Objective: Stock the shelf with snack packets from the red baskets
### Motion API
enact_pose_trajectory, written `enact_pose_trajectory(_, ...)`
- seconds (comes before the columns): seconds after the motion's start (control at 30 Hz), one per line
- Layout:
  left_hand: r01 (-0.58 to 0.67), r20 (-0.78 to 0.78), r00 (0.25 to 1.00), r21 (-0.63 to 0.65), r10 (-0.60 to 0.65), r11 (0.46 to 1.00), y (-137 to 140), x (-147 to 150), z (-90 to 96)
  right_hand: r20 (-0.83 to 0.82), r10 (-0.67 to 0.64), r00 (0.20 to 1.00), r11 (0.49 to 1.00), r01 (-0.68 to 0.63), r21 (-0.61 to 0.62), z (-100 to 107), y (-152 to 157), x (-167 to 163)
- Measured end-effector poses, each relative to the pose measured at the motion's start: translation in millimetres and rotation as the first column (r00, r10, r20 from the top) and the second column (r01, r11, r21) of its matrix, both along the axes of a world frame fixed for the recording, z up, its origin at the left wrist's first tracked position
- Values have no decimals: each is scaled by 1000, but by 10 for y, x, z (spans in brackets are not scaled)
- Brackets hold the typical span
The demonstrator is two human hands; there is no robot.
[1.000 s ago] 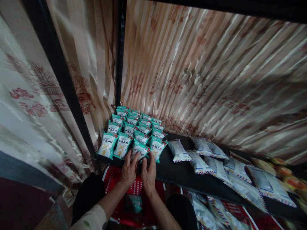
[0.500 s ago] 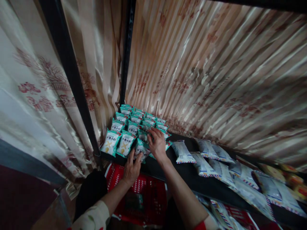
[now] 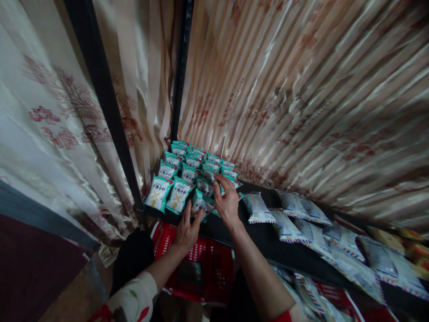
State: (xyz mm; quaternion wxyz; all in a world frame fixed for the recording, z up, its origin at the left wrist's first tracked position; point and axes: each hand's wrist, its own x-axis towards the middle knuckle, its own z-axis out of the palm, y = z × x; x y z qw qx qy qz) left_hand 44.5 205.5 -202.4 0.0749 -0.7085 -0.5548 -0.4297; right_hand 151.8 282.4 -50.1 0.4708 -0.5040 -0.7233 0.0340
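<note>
Small teal-and-white snack bags (image 3: 179, 196) stand in tilted rows at the left end of a black shelf (image 3: 217, 230). My left hand (image 3: 188, 230) is at the shelf's front edge, its fingers on the lower part of a front snack bag (image 3: 202, 203), which leans back and sits third from the left. Just right of that bag, my right hand (image 3: 228, 203) reaches over the rows. Its fingers are stretched and thumb apart, the fingertips by a bag farther back (image 3: 205, 185). The palm hides part of the bags at the right.
Silver-white bags with striped edges (image 3: 258, 208) lie along the shelf to the right. Below the front edge is a red basket (image 3: 217, 268) with a dark packet (image 3: 191, 273) in it. Black posts (image 3: 181, 71) and pleated curtains (image 3: 268, 89) border the shelf.
The view has shifted slightly, so the shelf sits a bit higher and farther right. Both hands stay at nearly the same bags; my left fingers are a little lower on the front bag.
</note>
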Motion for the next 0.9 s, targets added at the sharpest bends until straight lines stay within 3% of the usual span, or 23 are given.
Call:
enact_pose_trajectory(0.17, 95, 42, 995, -21, -94, 995, -78, -33, 14, -140, 32, 990, 999, -34, -13, -105, -563, 117)
enact_pose_trajectory(0.3, 33, 34, 999, -75, -31, 997, -130, -23, 49, -155, -12, 988, 998, 3, -57, -304, -918, 231)
enact_pose_trajectory(0.4, -13, 28, 1000, -85, 15, 996, -162, -5, 64, -144, -56, 988, 996, 44, -79, -474, -1097, 306)
enact_pose_trajectory(0.77, 76, 63, 995, -87, -71, 993, -335, -94, 157, -209, -68, 976, 959, 6, -283, -942, -1602, 361)
enact_pose_trajectory(0.83, 104, 102, 991, -157, -88, 982, -467, -132, 148, -209, -64, 976, 946, -8, -325, -1079, -1685, 365)
enact_pose_trajectory(0.9, 173, 171, 978, -360, -118, 917, -624, -158, 88, -168, -90, 982, 915, 14, -404, -1266, -1730, 370)
